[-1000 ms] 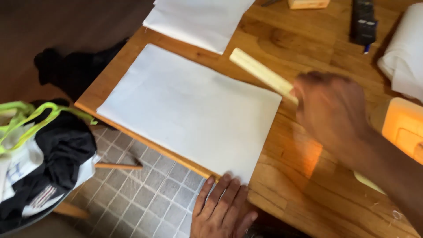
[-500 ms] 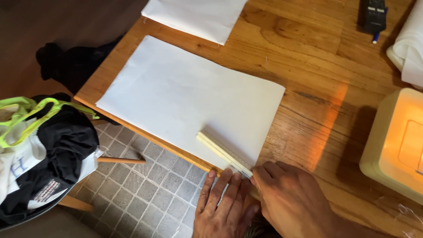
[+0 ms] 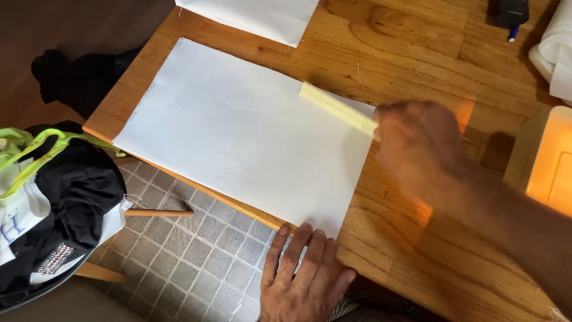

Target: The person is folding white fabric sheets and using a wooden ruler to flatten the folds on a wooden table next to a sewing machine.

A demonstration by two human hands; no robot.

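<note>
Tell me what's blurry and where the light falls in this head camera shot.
Head view: the right hand and its pale flat stick are motion-blurred; the left hand and white sheet are sharp; a glowing lamp casts orange patches on the wooden table.

Looks like a home craft or sewing corner: a knotty, varnished wooden counter [image 3: 417,53] carrying flat white sheets of fabric or paper [image 3: 238,131], over a grey small-tiled floor [image 3: 196,262]. Beside it, a heap of black and neon-green clothing [image 3: 53,197]; at right, a glowing cream-coloured box lamp [image 3: 545,164].
</note>
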